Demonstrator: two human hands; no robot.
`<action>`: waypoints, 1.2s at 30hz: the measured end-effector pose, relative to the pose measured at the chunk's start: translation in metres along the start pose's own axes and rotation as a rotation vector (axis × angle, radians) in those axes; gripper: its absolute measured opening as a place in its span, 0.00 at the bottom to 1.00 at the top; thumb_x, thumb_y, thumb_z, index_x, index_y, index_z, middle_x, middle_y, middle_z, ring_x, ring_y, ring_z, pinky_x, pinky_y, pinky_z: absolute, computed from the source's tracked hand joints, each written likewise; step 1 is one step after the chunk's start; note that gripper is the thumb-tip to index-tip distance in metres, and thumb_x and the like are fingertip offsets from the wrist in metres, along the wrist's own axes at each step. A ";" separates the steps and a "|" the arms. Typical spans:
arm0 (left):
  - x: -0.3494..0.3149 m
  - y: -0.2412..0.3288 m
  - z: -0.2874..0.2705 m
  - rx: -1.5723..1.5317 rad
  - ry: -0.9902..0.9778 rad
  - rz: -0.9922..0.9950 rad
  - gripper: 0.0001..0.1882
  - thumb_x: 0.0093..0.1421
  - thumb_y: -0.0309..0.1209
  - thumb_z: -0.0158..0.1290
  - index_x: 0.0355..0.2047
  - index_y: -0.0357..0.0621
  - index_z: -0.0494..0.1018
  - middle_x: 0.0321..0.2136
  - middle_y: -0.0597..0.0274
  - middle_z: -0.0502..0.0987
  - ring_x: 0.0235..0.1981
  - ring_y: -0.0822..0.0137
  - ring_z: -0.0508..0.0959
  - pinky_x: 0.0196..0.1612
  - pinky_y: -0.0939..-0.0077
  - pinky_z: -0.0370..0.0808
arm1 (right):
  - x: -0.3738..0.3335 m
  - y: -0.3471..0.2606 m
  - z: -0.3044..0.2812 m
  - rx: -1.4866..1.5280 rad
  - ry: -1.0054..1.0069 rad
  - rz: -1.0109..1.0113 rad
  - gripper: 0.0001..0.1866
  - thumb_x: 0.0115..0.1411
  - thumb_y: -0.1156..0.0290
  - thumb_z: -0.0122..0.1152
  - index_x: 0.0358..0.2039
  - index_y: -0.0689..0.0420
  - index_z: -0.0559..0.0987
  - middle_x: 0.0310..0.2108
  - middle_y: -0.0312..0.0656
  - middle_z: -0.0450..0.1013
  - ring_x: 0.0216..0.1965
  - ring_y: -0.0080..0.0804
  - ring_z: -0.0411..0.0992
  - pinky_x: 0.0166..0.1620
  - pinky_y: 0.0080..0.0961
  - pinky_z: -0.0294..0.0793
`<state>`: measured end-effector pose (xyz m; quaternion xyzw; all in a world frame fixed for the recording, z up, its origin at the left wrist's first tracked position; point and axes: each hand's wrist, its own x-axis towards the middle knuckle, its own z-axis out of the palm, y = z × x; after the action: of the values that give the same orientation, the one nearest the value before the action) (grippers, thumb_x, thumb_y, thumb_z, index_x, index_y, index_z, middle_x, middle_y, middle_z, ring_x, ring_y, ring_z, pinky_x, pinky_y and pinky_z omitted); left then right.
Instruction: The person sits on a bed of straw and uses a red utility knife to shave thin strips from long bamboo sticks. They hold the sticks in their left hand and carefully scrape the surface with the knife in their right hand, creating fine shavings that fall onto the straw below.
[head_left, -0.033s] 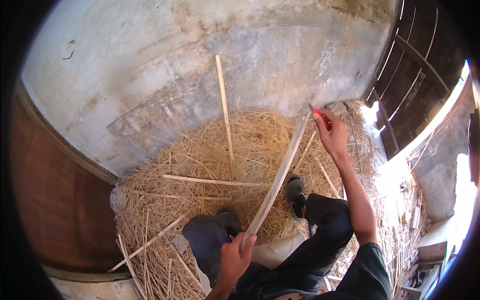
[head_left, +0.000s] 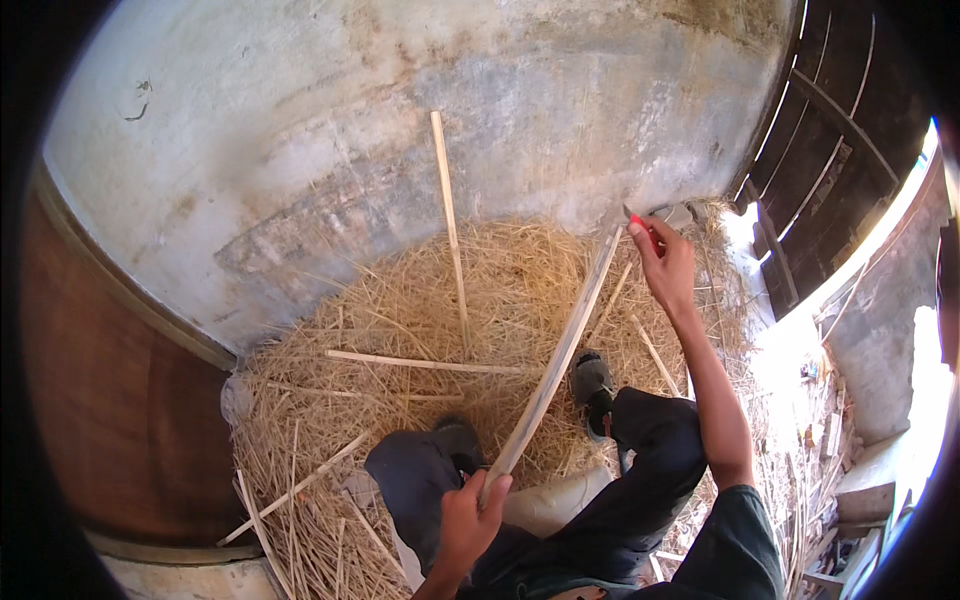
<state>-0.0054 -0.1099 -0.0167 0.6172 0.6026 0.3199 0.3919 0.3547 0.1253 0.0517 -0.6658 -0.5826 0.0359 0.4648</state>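
My left hand (head_left: 470, 522) is closed round the near end of a long, flat strip of wood or bamboo (head_left: 553, 370). The strip slants up and to the right, over the straw between my legs. Close to its far end, my right hand (head_left: 668, 265) grips a red-handled knife (head_left: 642, 228), with the short blade pointing up and left. The blade tip appears just above and beside the strip's end; whether they touch I cannot tell. Part of the knife handle is hidden inside my fingers.
Thin shavings or straw (head_left: 510, 290) cover the floor. One pale strip (head_left: 449, 210) leans against the stained wall (head_left: 330, 130); another strip (head_left: 430, 363) lies across the pile. A brown wooden panel (head_left: 120, 380) stands at left, dark planks (head_left: 830, 130) at upper right.
My right hand and the knife have moved slightly to the right. The strip's far end has shifted a little the same way; my left hand keeps its hold.
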 end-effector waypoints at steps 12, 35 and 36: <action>0.005 0.002 -0.015 -0.016 -0.065 -0.051 0.20 0.72 0.45 0.63 0.37 0.37 0.80 0.18 0.60 0.74 0.19 0.73 0.71 0.25 0.69 0.68 | -0.031 -0.024 0.011 0.911 -0.505 0.480 0.18 0.75 0.56 0.64 0.48 0.61 0.83 0.21 0.24 0.64 0.17 0.11 0.52 0.22 0.19 0.46; 0.066 0.051 -0.006 -0.350 -0.030 0.104 0.15 0.80 0.37 0.51 0.44 0.37 0.78 0.20 0.68 0.70 0.20 0.80 0.66 0.24 0.77 0.62 | -0.090 -0.071 -0.004 0.224 -0.322 -0.481 0.13 0.67 0.65 0.72 0.49 0.55 0.85 0.37 0.45 0.83 0.33 0.39 0.85 0.35 0.32 0.83; 0.068 0.054 -0.007 -0.332 -0.034 0.099 0.15 0.79 0.37 0.51 0.44 0.37 0.78 0.20 0.65 0.72 0.20 0.77 0.69 0.25 0.74 0.65 | -0.094 -0.074 -0.003 0.219 -0.308 -0.557 0.13 0.65 0.65 0.74 0.48 0.55 0.86 0.37 0.44 0.84 0.34 0.40 0.85 0.35 0.32 0.83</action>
<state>0.0203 -0.0401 0.0282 0.5782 0.5038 0.4232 0.4825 0.2721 0.0395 0.0559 -0.4140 -0.7981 0.0703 0.4320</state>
